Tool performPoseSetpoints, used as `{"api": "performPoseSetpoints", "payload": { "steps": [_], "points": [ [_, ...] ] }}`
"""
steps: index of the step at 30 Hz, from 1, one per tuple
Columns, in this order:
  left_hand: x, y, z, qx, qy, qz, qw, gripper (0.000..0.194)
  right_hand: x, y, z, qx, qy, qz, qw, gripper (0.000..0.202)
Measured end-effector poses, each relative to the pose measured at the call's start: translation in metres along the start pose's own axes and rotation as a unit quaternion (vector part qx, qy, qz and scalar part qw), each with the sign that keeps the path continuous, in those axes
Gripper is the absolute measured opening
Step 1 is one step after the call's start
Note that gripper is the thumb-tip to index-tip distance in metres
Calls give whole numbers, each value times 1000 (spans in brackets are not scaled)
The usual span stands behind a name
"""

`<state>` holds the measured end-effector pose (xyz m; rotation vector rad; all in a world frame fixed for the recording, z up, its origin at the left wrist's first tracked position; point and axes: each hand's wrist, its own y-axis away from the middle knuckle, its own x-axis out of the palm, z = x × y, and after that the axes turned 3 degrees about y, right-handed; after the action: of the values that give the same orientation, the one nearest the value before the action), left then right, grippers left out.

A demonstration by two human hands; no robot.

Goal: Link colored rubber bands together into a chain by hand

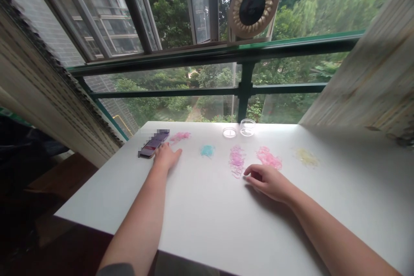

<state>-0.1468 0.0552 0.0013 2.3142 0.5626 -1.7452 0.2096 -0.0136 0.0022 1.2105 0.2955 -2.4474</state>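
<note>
My left hand (165,157) lies on the white table with its thumb spread out, its fingertips at the lower right edge of a phone (154,144). Just beyond it is a pile of pink bits (181,137) that look like small rubber bands. My right hand (265,181) is curled, thumb and index fingertips brought together beside the purple bands (237,161). Whether something thin is pinched there is too small to see. Behind this hand lies a brighter pink pile of bands (269,158).
Blue bands (207,151) and pale yellow bands (306,157) lie in separate piles on the white table (200,207). At the far edge stand a clear round container (247,128) and a clear shallow lid (230,133). A round fan (254,6) and green railing (168,94) are behind.
</note>
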Motion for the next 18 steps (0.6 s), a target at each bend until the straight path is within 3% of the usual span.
{"api": "performPoseSetpoints", "payload": {
  "steps": [7,18],
  "points": [
    [1,2,-2,26,-36,28,999,65,-1,1,2,2,-8,8,1000,20],
    [1,1,-2,38,1,-3,999,53,0,0,1,1,-8,-1,1000,18]
  ]
}}
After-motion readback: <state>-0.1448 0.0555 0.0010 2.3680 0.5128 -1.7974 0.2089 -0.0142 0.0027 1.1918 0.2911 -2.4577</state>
